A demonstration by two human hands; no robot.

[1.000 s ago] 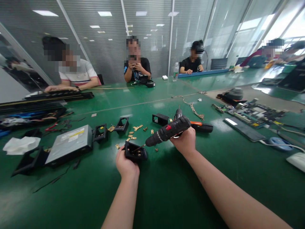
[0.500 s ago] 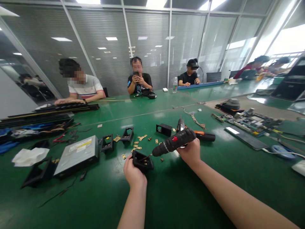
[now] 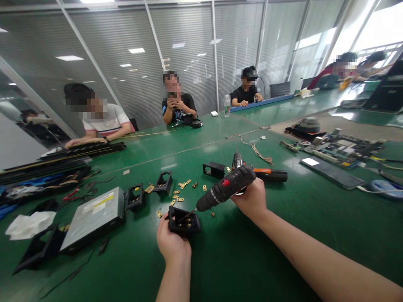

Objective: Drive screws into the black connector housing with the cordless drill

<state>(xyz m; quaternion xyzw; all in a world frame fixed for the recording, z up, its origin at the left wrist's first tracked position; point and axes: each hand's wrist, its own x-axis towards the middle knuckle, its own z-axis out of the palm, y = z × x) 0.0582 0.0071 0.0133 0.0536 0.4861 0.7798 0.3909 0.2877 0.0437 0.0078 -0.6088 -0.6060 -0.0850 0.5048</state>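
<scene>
A green tabletop (image 3: 226, 260) runs across the frame. At the left edge there is a crumpled white paper (image 3: 30, 226), and just below it a big black frame (image 3: 25, 261) stands tilted in the lower left. Next comes a flat silver box (image 3: 92, 220) with a yellow and white label. Over it, in the upper left, a person in a white shirt (image 3: 108, 119) sits with arms on the far side. Right of the silver box are two small black frames (image 3: 163, 183), one after the other.

Near the middle of the frame, a bit low, is the left hand (image 3: 174, 243). Its fingers are wrapped around the left end of a black holder (image 3: 193, 228), and some of them are hidden behind it. The holder is tilted, with its open side up, and shiny gold bits show inside. Small gold plates (image 3: 180, 200) with holes lie loose just above it. In the middle, a black drill (image 3: 209, 201) leans down to the left, and its thin bit goes into the holder. I cannot tell what the tip touches. The right hand (image 3: 252, 199) is right of the middle, with its fingers curled around the drill, mostly hidden by it. Just behind that hand lies an orange and black tool (image 3: 273, 175). Farther right are a flat dark slab (image 3: 333, 174) and a green circuit board (image 3: 349, 147)
</scene>
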